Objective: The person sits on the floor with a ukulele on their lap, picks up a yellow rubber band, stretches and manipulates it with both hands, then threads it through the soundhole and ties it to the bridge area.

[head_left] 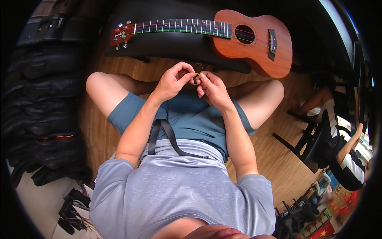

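Note:
Above my lap, both hands meet at a thin yellow-green string (pixel 198 74) with a small loop rising over the fingertips. My left hand (pixel 172 83) pinches the string between thumb and forefinger. Close beside it, my right hand (pixel 215 87) pinches the same string, with its other fingers curled in. Just beyond the hands, a brown wooden ukulele (pixel 254 30) lies face up on a black padded bench (pixel 167 47), its headstock to the left and its body to the right. Coloured strings run along its neck. The string's ends are too fine to follow.
Black padded instrument cases (pixel 47 87) line the left side. To the right, a person (pixel 348 155) sits on a black chair (pixel 308 149) beside a dark, glossy surface. Wooden floor (pixel 264 155) lies around my legs. Stands and red items are at the lower right.

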`<state>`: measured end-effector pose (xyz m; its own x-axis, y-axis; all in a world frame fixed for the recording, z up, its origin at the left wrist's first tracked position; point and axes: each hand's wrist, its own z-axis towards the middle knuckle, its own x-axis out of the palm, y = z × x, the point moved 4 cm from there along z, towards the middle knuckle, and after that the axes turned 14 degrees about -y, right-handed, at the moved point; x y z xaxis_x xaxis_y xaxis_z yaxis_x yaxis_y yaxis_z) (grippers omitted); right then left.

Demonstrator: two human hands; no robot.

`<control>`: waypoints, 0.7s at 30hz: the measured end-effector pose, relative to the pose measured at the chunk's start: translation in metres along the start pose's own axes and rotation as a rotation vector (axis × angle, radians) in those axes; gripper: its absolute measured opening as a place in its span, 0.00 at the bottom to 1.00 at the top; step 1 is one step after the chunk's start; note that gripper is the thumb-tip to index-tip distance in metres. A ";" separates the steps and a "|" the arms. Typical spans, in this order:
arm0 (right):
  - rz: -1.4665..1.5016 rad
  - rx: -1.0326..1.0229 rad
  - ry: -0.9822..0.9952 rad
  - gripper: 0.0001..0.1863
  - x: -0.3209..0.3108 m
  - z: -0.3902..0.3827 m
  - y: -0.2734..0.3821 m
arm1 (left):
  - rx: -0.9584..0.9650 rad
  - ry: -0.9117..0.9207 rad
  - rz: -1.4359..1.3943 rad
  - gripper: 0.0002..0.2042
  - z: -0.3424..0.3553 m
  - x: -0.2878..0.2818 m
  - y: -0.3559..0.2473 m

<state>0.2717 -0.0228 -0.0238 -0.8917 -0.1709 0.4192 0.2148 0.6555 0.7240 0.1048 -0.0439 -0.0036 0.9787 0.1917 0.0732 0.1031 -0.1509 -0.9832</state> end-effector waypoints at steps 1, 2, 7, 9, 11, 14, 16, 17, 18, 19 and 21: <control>-0.003 -0.004 -0.018 0.14 -0.002 0.001 -0.001 | 0.008 -0.012 0.066 0.07 0.000 0.000 -0.002; -0.030 -0.014 -0.023 0.14 -0.002 0.001 -0.001 | 0.049 -0.002 0.127 0.07 0.000 0.000 -0.005; -0.123 -0.059 -0.026 0.15 -0.001 0.001 -0.001 | 0.355 0.041 0.358 0.11 -0.001 0.003 -0.015; -0.098 -0.043 -0.030 0.15 0.000 0.000 0.000 | 0.331 0.051 0.302 0.08 -0.001 0.000 -0.013; -0.079 -0.034 -0.025 0.16 0.000 -0.001 0.001 | 0.243 0.054 0.197 0.06 -0.001 -0.001 -0.010; -0.061 -0.028 -0.010 0.16 0.000 0.001 -0.001 | 0.040 0.035 -0.016 0.06 -0.002 0.003 -0.004; -0.058 -0.027 -0.012 0.16 0.001 0.001 0.000 | -0.058 0.008 -0.142 0.05 -0.003 0.006 0.000; -0.060 -0.027 -0.010 0.16 0.001 0.001 -0.001 | -0.079 0.017 -0.158 0.06 -0.003 0.007 0.002; -0.061 -0.027 -0.007 0.15 0.001 0.002 -0.002 | -0.099 0.026 -0.174 0.06 -0.003 0.007 0.005; -0.063 -0.026 -0.004 0.15 0.001 0.002 -0.002 | -0.119 0.033 -0.190 0.06 -0.003 0.008 0.007; -0.074 -0.025 -0.001 0.15 0.003 0.002 -0.004 | -0.110 0.003 -0.112 0.06 -0.004 0.012 0.010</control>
<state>0.2671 -0.0246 -0.0269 -0.9059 -0.2178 0.3631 0.1578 0.6221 0.7669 0.1183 -0.0467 -0.0119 0.9605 0.2107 0.1820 0.2303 -0.2341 -0.9445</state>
